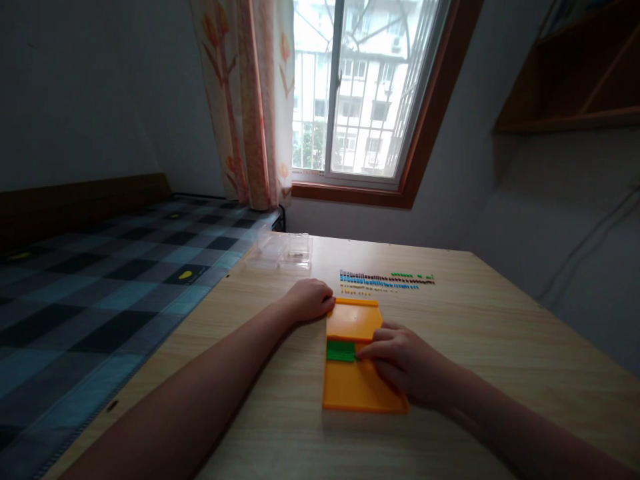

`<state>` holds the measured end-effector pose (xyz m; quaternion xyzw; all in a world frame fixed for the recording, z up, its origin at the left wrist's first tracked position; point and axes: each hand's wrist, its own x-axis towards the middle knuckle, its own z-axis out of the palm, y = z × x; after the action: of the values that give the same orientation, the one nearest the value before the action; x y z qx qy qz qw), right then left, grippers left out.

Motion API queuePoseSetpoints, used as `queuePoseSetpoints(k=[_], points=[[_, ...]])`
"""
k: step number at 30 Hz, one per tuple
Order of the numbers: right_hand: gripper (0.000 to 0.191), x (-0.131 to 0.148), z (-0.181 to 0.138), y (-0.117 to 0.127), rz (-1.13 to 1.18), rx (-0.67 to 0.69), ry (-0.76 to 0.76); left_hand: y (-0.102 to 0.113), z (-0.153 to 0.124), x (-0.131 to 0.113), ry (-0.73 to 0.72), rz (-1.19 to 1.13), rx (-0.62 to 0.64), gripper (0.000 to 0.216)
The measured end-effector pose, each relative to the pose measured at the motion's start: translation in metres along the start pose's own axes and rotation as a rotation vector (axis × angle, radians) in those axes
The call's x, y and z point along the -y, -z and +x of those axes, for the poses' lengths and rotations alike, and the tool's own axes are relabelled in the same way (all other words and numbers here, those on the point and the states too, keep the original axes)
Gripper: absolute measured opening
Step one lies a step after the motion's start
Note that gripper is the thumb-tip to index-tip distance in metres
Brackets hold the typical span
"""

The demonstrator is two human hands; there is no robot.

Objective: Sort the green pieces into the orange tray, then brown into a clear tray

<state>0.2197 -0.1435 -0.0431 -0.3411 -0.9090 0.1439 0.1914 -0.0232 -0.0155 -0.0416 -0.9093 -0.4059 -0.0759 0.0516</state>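
An orange plastic tray (367, 393), split by a raised ridge, lies on the wooden table in front of me. My left hand (309, 299) is closed at its far left corner, fingertips curled on the edge. Below the ridge, a block of thin green pieces (341, 351) stands packed side by side against the tray's left wall. My right hand (400, 353) reaches over the tray's right side, with thumb and index finger pinched at the right end of this green row. They seem to hold a small green piece, partly hidden by the fingertips.
Beyond the tray, small brown, blue, yellow and green pieces (380, 280) lie in long rows. Clear plastic boxes (297, 250) stand at the table's far left. A bed with a checked cover (125, 300) adjoins the table's left side; a window (370, 100) and curtain (260, 100) are behind.
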Motion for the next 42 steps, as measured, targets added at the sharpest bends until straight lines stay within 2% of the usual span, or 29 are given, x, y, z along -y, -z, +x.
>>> queuePoseSetpoints(k=[18, 42], points=[[0.037, -0.0013, -0.0003, 0.0002, 0.009, 0.010, -0.011, -0.0023, -0.0008, 0.0012, -0.014, -0.012, -0.019, 0.031], [0.033, -0.0037, -0.0029, -0.0022, 0.008, -0.028, 0.010, 0.0018, -0.0007, -0.0005, -0.003, 0.000, 0.019, 0.033]])
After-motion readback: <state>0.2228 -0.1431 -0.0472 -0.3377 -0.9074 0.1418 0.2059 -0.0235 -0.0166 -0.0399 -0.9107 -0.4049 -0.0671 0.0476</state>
